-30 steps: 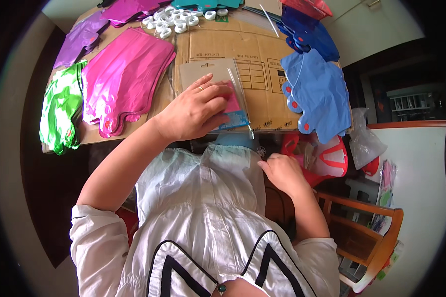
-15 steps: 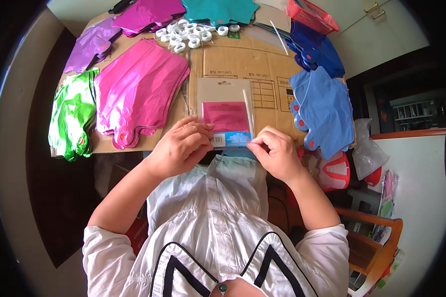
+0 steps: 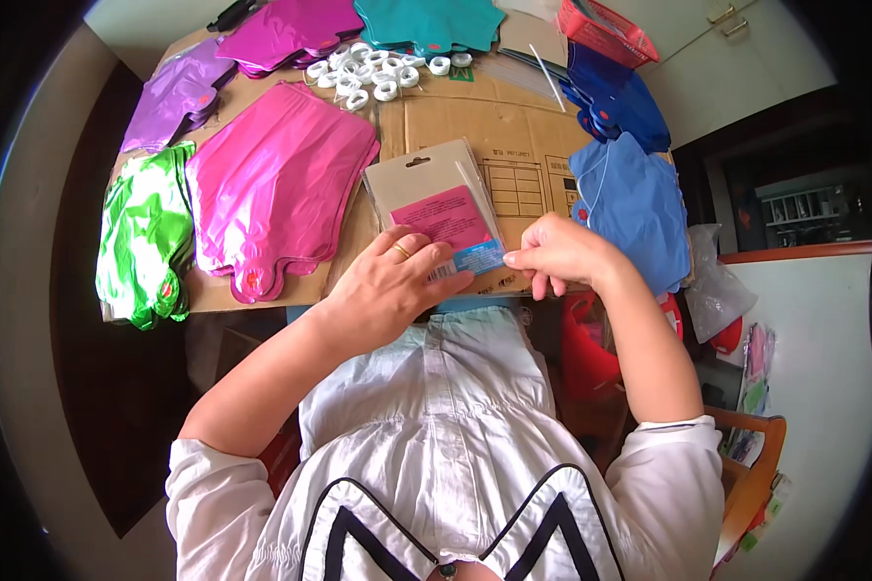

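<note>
A flat clear packet [image 3: 439,198] with a grey card, a pink panel and a blue strip lies on the cardboard sheet [image 3: 475,126]. My left hand [image 3: 392,281], with a ring on one finger, presses flat on the packet's near edge. My right hand [image 3: 557,257] pinches the packet's lower right corner between thumb and fingers. A thin white straw [image 3: 477,194] lies along the packet's right side.
Stacks of flat foil balloons lie around: pink [image 3: 271,189], green [image 3: 145,232], purple [image 3: 170,97], magenta [image 3: 286,29], teal [image 3: 426,19], blue [image 3: 635,198]. White ribbon rolls [image 3: 368,73] sit at the back. A red basket [image 3: 606,29] stands at the far right.
My right hand rose from my lap to the packet's corner. My left hand slid from on top of the packet to its near edge, uncovering the pink panel.
</note>
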